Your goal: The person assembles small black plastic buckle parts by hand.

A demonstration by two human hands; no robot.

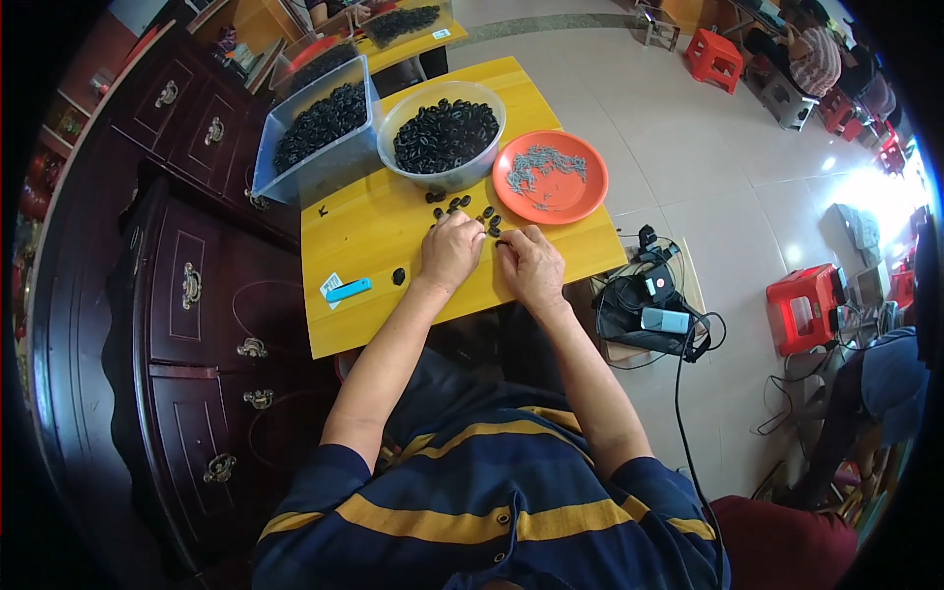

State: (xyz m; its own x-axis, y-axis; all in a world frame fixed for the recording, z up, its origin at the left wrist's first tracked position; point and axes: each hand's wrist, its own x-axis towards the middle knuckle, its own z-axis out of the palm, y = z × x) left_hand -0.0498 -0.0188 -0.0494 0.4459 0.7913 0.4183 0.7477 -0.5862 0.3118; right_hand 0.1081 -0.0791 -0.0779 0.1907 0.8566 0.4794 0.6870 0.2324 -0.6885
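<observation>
My left hand point(451, 250) is closed low over the yellow table point(374, 231), its fingertips beside a loose group of small black oval pieces point(495, 232). What those fingers hold, if anything, is too small to make out. Close by on the right, my right hand point(534, 265) pinches a black oval piece point(501, 243) between thumb and fingers. Beyond both hands stands a round clear tub point(393, 167) heaped with the same black pieces. An orange-red plate point(597, 187) bearing thin grey metal parts sits to its right. One black oval piece point(398, 276) lies apart, left of my left wrist.
A bluish rectangular bin point(295, 189) full of black pieces stands at the far left. Nearer lies a blue-handled tool point(348, 290) on a white slip. Dark wooden drawers point(197, 265) border the table's left. A black bag with cables point(639, 305) sits right of the table.
</observation>
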